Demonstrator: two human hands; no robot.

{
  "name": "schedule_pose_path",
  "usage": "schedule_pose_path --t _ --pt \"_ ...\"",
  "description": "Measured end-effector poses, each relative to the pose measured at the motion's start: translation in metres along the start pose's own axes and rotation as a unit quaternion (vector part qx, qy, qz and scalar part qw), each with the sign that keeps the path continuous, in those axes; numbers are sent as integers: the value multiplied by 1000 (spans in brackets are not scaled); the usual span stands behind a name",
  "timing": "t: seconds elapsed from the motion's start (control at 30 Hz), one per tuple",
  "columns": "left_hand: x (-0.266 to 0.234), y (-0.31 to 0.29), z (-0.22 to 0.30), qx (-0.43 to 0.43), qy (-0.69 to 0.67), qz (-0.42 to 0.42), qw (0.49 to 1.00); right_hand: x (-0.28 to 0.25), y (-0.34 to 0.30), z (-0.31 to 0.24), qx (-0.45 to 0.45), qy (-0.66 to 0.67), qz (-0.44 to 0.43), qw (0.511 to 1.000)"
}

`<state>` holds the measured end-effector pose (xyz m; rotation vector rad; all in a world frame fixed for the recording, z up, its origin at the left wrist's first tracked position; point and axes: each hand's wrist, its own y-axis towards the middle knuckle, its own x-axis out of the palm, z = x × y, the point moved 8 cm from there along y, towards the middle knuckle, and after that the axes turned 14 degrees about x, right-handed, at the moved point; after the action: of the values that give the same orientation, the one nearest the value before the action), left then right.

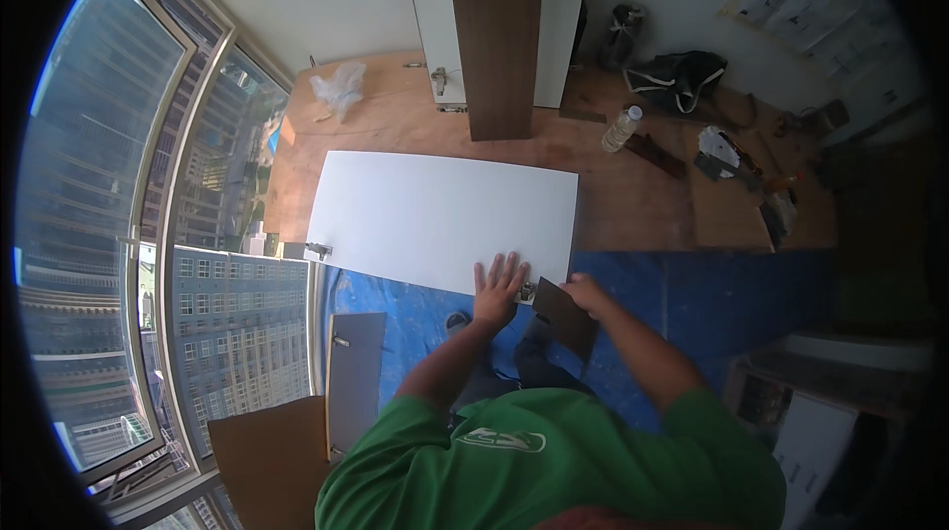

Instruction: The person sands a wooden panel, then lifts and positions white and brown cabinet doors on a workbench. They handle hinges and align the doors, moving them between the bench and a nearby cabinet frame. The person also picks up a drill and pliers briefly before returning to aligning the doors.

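Observation:
A white cabinet door panel (445,209) lies flat on the wooden worktop, its near edge toward me. My left hand (500,285) rests on it near the near right corner, fingers spread and lying flat. Just beside that hand, a metal hinge (527,292) is fixed at the panel's edge. Right of the hinge, my right hand (587,295) is closed on the upper right edge of a dark brown flat sheet (566,322). The sheet hangs tilted by the panel's corner; whether they touch, I cannot tell. A second hinge (318,250) sits near the panel's left end.
Cabinet panels, one brown (494,36), stand upright behind the worktop (643,204). A clear bottle (622,129), a black bag (677,78) and a plastic bag (339,88) lie around. Below are a blue floor sheet (633,283), a leaning panel (354,372) and cardboard (272,451). Windows (99,184) line the left.

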<state>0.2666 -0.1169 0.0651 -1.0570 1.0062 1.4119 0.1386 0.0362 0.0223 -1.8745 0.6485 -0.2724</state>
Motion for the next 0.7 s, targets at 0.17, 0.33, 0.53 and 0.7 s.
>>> schedule_pose_path --t 0.17,0.33,0.53,0.7 --pt "26 10 -6 -23 -10 -36 999 -7 37 5 16 -94 51 994" --pt "36 34 -13 14 -7 -85 996 -21 57 13 -25 -70 115 991" --pt "25 40 -30 87 5 -169 982 -58 32 24 -6 -64 141 988" --pt "-19 37 -58 215 -143 -208 943 -122 -30 65 17 98 259 961"
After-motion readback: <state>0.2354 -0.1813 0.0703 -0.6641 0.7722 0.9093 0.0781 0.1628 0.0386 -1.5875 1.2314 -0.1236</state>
